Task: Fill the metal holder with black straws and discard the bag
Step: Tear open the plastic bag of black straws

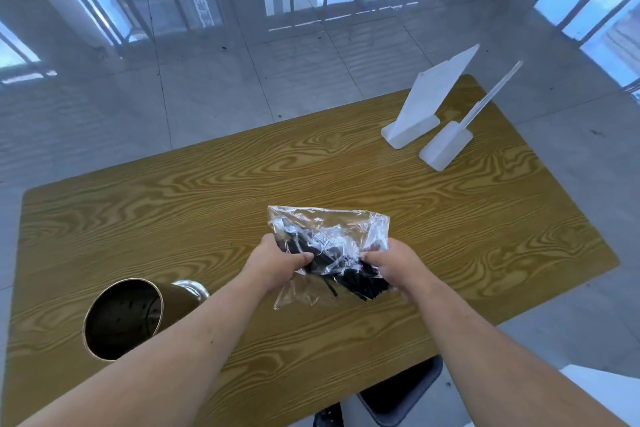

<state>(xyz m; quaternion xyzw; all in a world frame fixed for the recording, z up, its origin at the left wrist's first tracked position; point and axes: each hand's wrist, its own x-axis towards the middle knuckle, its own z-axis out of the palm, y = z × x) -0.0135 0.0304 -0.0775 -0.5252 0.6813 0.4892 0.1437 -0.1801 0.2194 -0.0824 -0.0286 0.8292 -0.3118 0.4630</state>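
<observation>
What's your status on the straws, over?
Left hand and right hand grip the bag. Black straws inside it; metal holder shows no straws. Left forearm lies between them.

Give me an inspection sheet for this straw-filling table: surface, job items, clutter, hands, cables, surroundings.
Surface: wood-grain table, no spills seen.
Job's things: clear bag held up over the table's middle, black straws inside it; metal holder at the near left, no straws seen in it.
Clutter: two white stands side by side at the far right corner.
Hands: left hand and right hand each grip the bag, one at either side.
Cables: nothing seen.
Surroundings: glossy tiled floor all around; dark chair at the table's near edge.
</observation>
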